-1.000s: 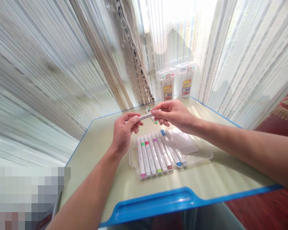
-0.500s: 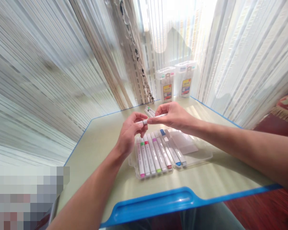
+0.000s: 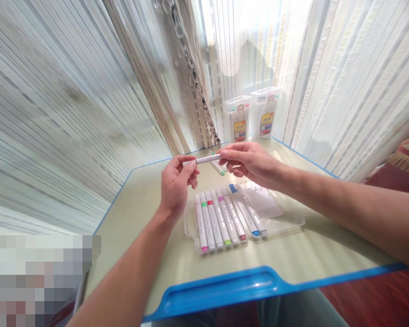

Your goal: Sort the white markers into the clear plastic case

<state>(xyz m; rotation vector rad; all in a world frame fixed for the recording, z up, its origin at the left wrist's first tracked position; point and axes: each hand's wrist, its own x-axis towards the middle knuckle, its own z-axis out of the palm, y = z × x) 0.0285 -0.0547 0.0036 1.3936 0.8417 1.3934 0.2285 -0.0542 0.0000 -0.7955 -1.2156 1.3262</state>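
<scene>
A white marker (image 3: 207,159) is held level above the table between both hands. My left hand (image 3: 177,184) pinches its left end with thumb and fingers. At the other end, my right hand (image 3: 247,161) grips it between thumb and fingertips. Below them lies an open clear plastic case (image 3: 188,227) with a row of white markers (image 3: 221,222) in its left half; their colored ends show pink, green, red and purple. A blue-capped marker (image 3: 241,206) and another beside it rest across the right half. Behind the hands lie loose markers (image 3: 218,167), one with a green end.
Two upright clear marker cases (image 3: 238,113) with yellow labels stand at the table's back corner. A blue edge with a molded pen groove (image 3: 221,288) borders the table (image 3: 132,204) in front. String curtains (image 3: 71,100) hang behind.
Both hands have moved apart along the marker, showing more of its barrel. My left hand has shifted left and slightly up. The loose green-ended marker behind is now more visible.
</scene>
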